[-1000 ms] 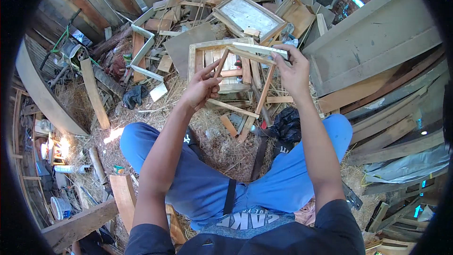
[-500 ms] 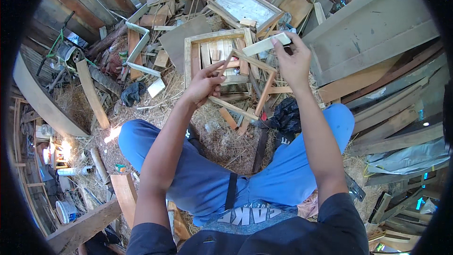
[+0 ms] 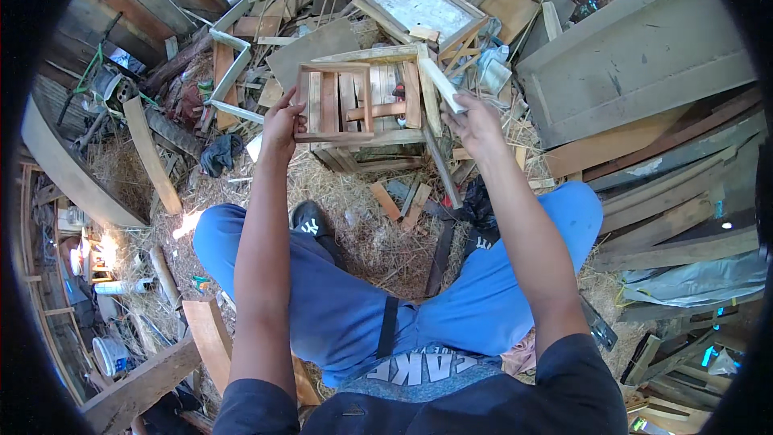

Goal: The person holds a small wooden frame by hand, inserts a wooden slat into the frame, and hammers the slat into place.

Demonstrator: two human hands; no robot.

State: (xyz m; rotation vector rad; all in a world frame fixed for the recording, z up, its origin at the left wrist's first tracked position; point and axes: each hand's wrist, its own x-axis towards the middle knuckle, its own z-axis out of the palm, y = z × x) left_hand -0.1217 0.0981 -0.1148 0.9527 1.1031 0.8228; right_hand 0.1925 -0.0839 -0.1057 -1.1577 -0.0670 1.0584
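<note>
My left hand [image 3: 283,122] grips the left side of a small rectangular wooden frame [image 3: 334,138], its fingers closed round the edge. The frame is level, over the left part of a slatted wooden crate [image 3: 366,55]. In my right hand [image 3: 473,122] is a pale, flat wooden strip [image 3: 440,82], pinched at its near end and slanting away up to the left. The strip is beside the crate's right edge, apart from the frame. Through and beside the frame, the crate's slats show, with a short wooden bar [image 3: 390,110] lying on them.
Behind the crate lies a pile of scrap boards and a framed pale panel [image 3: 419,8]. A large grey panel [image 3: 636,72] leans at right above stacked planks [image 3: 676,201]. A dark stick [image 3: 441,165] leans by the crate. A black bag [image 3: 477,203] is near my right foot.
The frame has swung from a tilted position between my hands to level over the crate's left. My left hand moved left; my right hand lowered, tipping the strip's far end away.
</note>
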